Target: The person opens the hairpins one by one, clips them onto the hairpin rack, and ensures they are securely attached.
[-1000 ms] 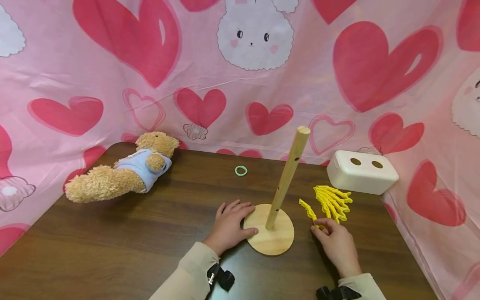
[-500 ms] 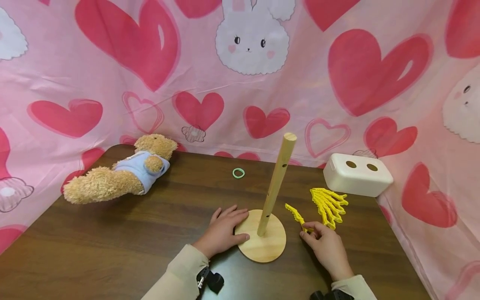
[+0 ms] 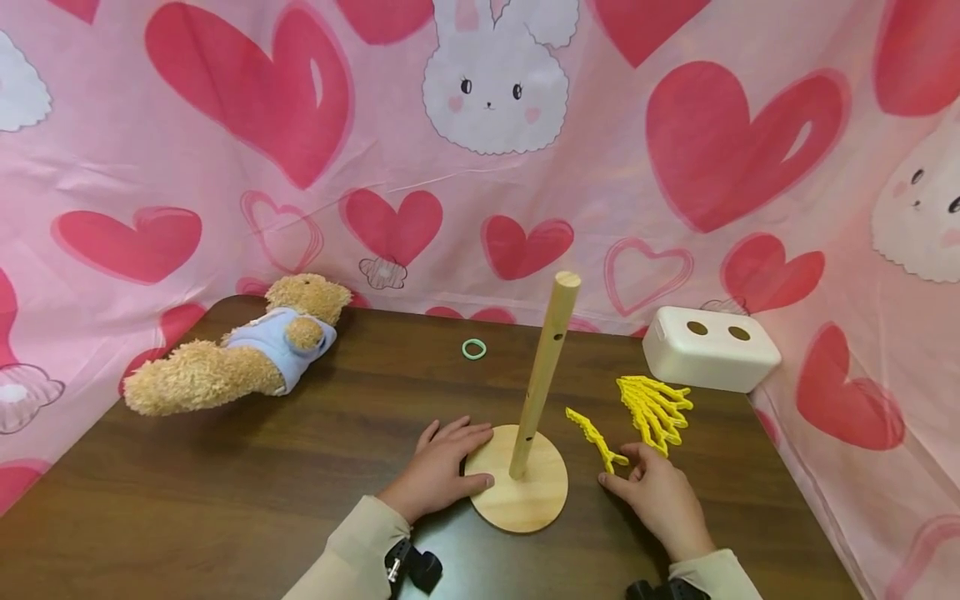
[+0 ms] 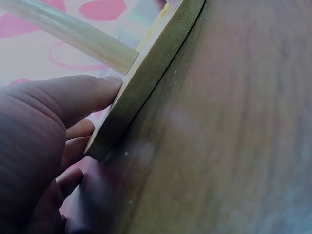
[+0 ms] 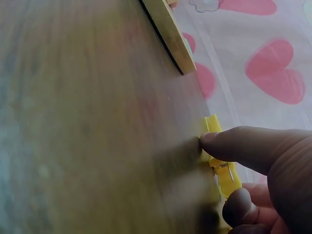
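Observation:
A round wooden base (image 3: 543,496) with an upright wooden pole (image 3: 545,375) stands on the table. My left hand (image 3: 435,471) rests at the base's left edge, thumb on its top and fingers outstretched along the rim. Dark holes mark the pole. To its right lies a slim yellow branch-shaped piece (image 3: 588,429) with a forked near end. My right hand (image 3: 663,496) is at that fork, thumb and forefinger parted on either side. In the right wrist view the thumb overlaps the yellow piece (image 5: 226,180). More yellow branch-shaped pieces (image 3: 652,408) lie fanned out beyond this hand.
A plush bear (image 3: 262,342) in a blue top lies at the left. Behind the pole is a small green ring (image 3: 474,349). A white box (image 3: 708,350) with two round holes stands at the back right. Pink heart-patterned cloth (image 3: 525,192) encloses the table (image 3: 225,500).
My right hand has drawn one yellow piece left toward the base, away from the fan. Its thumb and forefinger have since parted, and the fork now shows. The left hand stays at the base.

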`<state>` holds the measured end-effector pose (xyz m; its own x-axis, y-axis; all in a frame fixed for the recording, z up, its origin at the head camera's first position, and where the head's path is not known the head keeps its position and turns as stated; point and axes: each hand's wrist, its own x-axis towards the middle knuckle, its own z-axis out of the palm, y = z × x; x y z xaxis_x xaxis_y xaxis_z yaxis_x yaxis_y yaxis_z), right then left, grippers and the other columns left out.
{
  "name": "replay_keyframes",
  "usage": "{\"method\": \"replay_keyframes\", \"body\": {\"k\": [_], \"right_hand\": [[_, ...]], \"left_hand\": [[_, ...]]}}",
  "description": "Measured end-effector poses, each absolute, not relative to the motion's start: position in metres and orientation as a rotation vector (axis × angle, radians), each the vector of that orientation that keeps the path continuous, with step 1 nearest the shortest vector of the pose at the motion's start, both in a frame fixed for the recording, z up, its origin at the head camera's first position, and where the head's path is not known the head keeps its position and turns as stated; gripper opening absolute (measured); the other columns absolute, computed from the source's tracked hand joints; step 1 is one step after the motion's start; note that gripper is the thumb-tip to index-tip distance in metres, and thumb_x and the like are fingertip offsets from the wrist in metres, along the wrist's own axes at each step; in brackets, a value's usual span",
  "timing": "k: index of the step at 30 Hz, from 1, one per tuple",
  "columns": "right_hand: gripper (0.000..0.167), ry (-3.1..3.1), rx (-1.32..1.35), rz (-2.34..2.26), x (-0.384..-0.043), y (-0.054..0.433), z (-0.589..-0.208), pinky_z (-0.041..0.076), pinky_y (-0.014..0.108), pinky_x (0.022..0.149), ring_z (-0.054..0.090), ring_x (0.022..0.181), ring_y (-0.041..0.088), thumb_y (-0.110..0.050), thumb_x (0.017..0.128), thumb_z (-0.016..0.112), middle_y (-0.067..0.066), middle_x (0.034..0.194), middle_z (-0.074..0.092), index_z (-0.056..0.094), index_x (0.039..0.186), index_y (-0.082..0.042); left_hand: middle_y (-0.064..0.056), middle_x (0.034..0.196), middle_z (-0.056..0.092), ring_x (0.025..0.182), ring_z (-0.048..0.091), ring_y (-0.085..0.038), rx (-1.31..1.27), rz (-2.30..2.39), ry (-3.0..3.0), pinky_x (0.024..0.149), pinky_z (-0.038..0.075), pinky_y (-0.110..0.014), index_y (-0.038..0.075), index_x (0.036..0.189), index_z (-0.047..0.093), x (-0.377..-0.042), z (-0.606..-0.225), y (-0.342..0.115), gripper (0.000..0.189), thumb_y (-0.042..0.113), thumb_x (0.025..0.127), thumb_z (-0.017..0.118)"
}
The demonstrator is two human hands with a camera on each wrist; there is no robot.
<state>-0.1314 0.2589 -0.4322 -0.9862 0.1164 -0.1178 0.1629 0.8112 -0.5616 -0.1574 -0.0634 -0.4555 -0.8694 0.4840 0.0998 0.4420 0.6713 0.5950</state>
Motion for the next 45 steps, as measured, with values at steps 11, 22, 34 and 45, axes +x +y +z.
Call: {"method": "replay_keyframes", "body": {"k": [11,22,34,45], "right_hand": [[0.077,2.915,0.275,-0.859,-0.131,0.261,-0.431,0.039,0.033,0.058,0.050,0.066,0.018,-0.055,0.075,0.083,0.003,0.078,0.056,0.063,0.120,0.005],[0.046,2.940,0.302,-1.277,-0.136,0.261,-0.443,0.038,0.027,0.060,0.048,0.069,0.017,-0.029,0.086,0.081,0.006,0.084,0.056,0.064,0.119,-0.001],[0.040,2.895,0.313,-1.638,-0.135,0.262,-0.452,0.045,0.024,0.057,0.054,0.067,0.012,-0.021,0.082,0.085,0.008,0.087,0.063,0.068,0.113,-0.002],[0.027,2.778,0.166,-1.763,-0.133,0.262,-0.451,0.045,0.025,0.059,0.052,0.068,0.015,-0.017,0.078,0.087,0.003,0.081,0.064,0.074,0.097,-0.002]], "left_hand": [[-0.002,0.149,0.053,0.146,0.033,-0.032,0.787,1.005,2.799,0.115,0.010,-0.066,0.009,0.143,0.057,-0.156,-0.454,-0.063,0.063,0.034,0.089,0.076],[-0.001,0.150,0.051,0.147,0.031,-0.031,0.781,1.004,2.771,0.116,0.007,-0.064,0.011,0.145,0.055,-0.160,-0.456,-0.064,0.085,0.055,0.077,0.081],[-0.001,0.150,0.051,0.147,0.031,-0.031,0.778,0.974,2.782,0.115,0.008,-0.064,0.011,0.145,0.054,-0.159,-0.457,-0.064,0.085,0.051,0.076,0.084],[0.000,0.151,0.050,0.148,0.030,-0.030,0.774,0.955,2.781,0.116,0.008,-0.064,0.011,0.147,0.053,-0.159,-0.456,-0.063,0.085,0.050,0.077,0.084]]}}
